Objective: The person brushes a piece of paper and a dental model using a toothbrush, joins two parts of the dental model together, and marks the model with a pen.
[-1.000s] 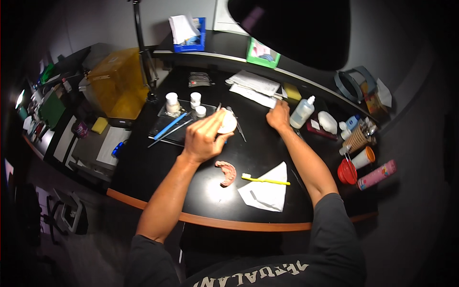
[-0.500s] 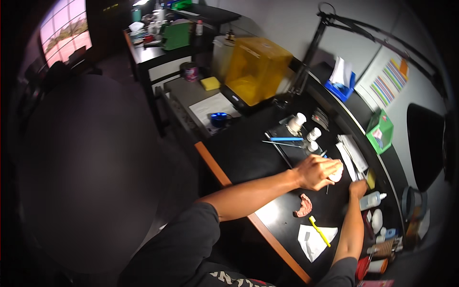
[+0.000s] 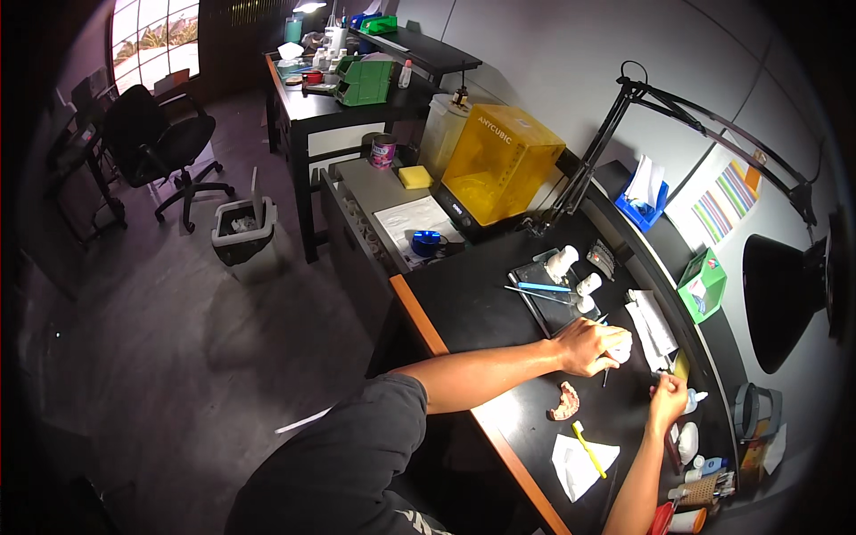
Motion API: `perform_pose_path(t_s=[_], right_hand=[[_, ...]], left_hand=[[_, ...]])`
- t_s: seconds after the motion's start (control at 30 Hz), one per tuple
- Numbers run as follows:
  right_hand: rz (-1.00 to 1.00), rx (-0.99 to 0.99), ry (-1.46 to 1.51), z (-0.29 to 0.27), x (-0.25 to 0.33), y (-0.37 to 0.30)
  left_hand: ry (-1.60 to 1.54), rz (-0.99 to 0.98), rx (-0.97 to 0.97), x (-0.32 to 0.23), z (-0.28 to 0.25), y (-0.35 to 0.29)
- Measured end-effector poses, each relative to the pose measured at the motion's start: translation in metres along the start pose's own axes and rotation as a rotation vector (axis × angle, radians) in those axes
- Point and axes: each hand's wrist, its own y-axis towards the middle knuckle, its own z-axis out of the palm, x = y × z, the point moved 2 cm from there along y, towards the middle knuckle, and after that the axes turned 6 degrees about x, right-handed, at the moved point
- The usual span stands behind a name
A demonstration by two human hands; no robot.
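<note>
My left hand (image 3: pixel 588 348) is closed around a rounded white piece (image 3: pixel 621 349) under the bright lamp light; its exact kind is mostly hidden by my fingers. Thumb and fingers of my right hand (image 3: pixel 669 394) are pinched together beside the long white packets, and what they hold is too small to make out. Nearer me lies a pink, horseshoe-shaped dental arch piece (image 3: pixel 563 403). Below it, a yellow toothbrush (image 3: pixel 588 448) rests on a creased white paper (image 3: pixel 571 474). Part of a clear squeeze bottle (image 3: pixel 695 401) shows just right of my right hand.
Small white bottles (image 3: pixel 562 263) and a blue-handled tool (image 3: pixel 544 287) sit on a dark tray (image 3: pixel 533 308). White packets (image 3: pixel 655 330) lie along the back ledge. A black lamp (image 3: pixel 780 299) overhangs the right. An amber-covered machine (image 3: pixel 502 165) stands behind; wooden trim (image 3: pixel 419 316) edges the bench.
My right hand has drawn slightly back toward me from beside the packets. My left keeps its hold on the white piece. A dark blurred shape at left is gone, revealing floor, chair and bin.
</note>
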Motion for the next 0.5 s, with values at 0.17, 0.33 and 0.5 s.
perform_pose_path(t_s=[0.17, 0.33, 0.5], right_hand=[[-0.246, -0.113, 0.066, -0.059, 0.016, -0.052], [0.086, -0.121, 0.897, -0.085, 0.028, -0.088], [0.012, 0.196, 1.233, -0.083, 0.057, -0.102]], left_hand=[[-0.060, -0.018, 0.008, 0.001, 0.004, -0.003], [-0.066, -0.070, 0.083, -0.005, 0.003, -0.003], [-0.086, -0.017, 0.053, -0.005, 0.012, -0.004]])
